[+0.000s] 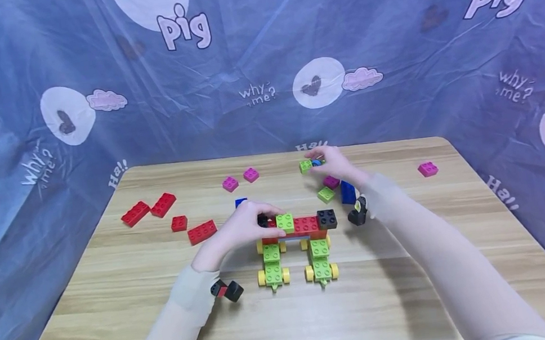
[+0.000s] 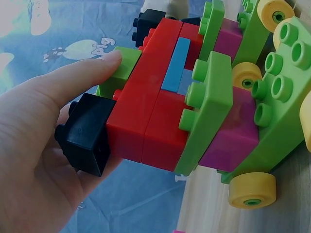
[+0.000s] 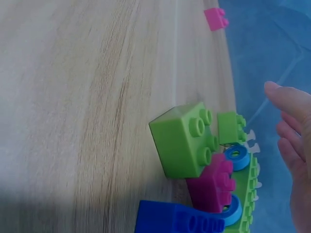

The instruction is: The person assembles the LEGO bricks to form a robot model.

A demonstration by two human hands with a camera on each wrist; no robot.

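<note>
My left hand (image 1: 244,224) grips the top of a toy brick build at its left end. In the left wrist view a fingertip presses the small green brick (image 2: 127,63), and the other fingers curl behind the black end brick (image 2: 90,133). Red bricks (image 2: 141,102) form the beam, above two green wheeled bases (image 1: 321,260) with yellow wheels. At the back of the table, my right hand (image 1: 334,161) hovers with bent fingers beside a green brick (image 1: 305,166) and a green base with blue wheels (image 3: 237,158). Nothing shows between its fingers in the right wrist view.
Several red bricks (image 1: 202,232) lie to the left. Pink bricks (image 1: 230,184) sit at the back, another pink brick (image 1: 428,169) far right. A loose green brick (image 1: 326,194), a magenta brick (image 1: 332,182) and a blue brick (image 1: 348,192) lie near my right wrist.
</note>
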